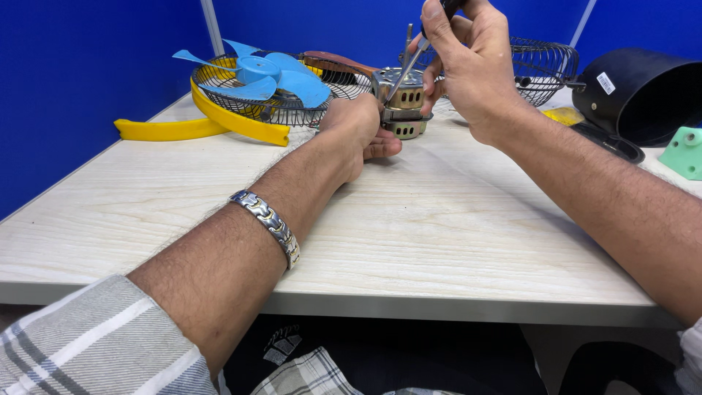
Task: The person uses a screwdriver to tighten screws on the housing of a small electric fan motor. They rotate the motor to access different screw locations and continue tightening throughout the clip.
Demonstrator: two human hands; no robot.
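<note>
The left hand (360, 126) is curled around the near side of the motor (401, 106), fingers closed against its lower casing and thumb side up, steadying it on the table (409, 234). A metal bracelet (269, 222) sits on that wrist. The right hand (468, 62) is closed on a screwdriver (409, 64), gripping the dark handle near the top edge of the view; the silver shaft slants down and left, its tip meeting the top of the motor.

The motor is a small round block of grey and brass-coloured metal in stacked layers, with a thin shaft standing upright from its top. It stands toward the far middle of the table, between the two hands.

Behind it on the left lies a wire guard (281, 102) with a yellow rim, a blue blade (259, 73) resting on it, and a loose yellow strip (164, 130) beside that. Behind on the right is a second wire guard (541, 66), then a black tub (643, 91) on its side and a green piece (685, 152) at the right edge. The near half of the table lies open under both forearms, up to its front edge
</note>
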